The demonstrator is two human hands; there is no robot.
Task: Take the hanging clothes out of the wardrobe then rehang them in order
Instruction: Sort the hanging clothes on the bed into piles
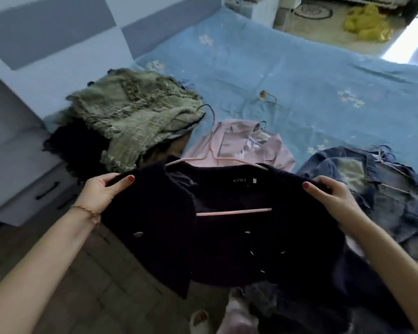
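I hold up a dark navy buttoned jacket [227, 227] on a pink hanger [232, 211] in front of me, above the near edge of the bed. My left hand [101, 191] grips its left shoulder, thumb on top. At the right shoulder my right hand [333, 194] grips the cloth the same way. The hanger's hook [211, 121] points away from me. On the bed lie a green fringed garment [135, 116], a pink garment [249, 145] and a denim jacket [381, 189], each with a hanger hook showing.
The bed [299, 75] has a blue flowered cover, and a small hair tie [267, 97] lies on it. A white drawer unit [22, 179] stands at the left. Wooden floor lies below me. A yellow bag [364, 22] sits on the floor beyond the bed.
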